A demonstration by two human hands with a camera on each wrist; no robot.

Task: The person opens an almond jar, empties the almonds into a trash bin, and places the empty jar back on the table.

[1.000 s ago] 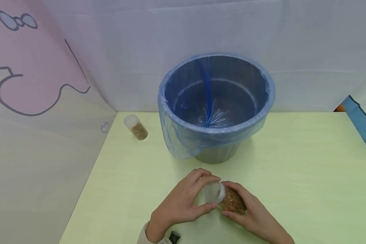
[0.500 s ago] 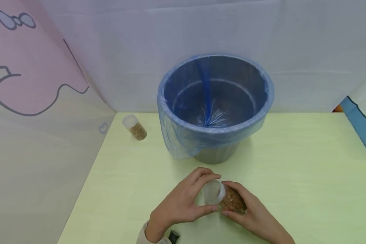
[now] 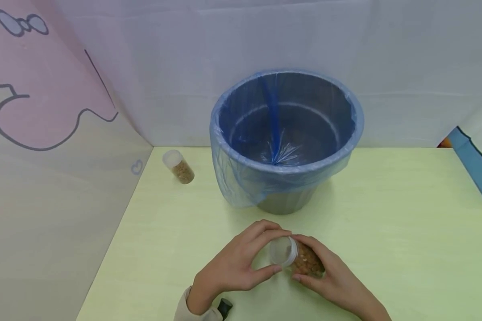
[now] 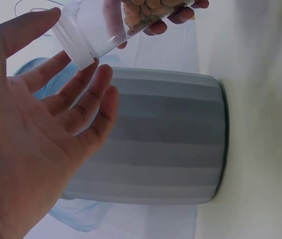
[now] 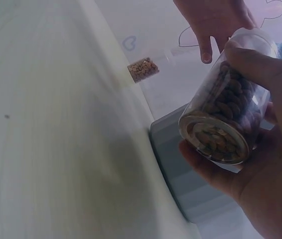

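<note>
My right hand (image 3: pixel 333 276) grips a clear plastic jar (image 3: pixel 306 261), partly filled with brown, almond-like nuts (image 5: pixel 230 102). The jar is tilted, its lidded end toward my left hand (image 3: pixel 241 258). A translucent whitish lid (image 4: pixel 75 40) covers that end. My left hand curves around the lid, thumb on one side and fingers on the other; in the left wrist view the thumb tip and a fingertip meet its edge. The remaining left fingers are loosely bent, clear of the jar. Both hands are low over the table, in front of the bin.
A grey bin (image 3: pixel 285 203) lined with a blue plastic bag (image 3: pixel 241 183) stands behind the hands. Another lidded jar of nuts (image 3: pixel 178 167) stands at the table's back left. Pale walls bound the yellow-green table (image 3: pixel 393 223). A small dark object (image 3: pixel 225 307) is by the left sleeve.
The left thumb has shifted slightly left along the lid, and the left wrist has moved a little left. The right hand keeps hold of the jar in almost the same place.
</note>
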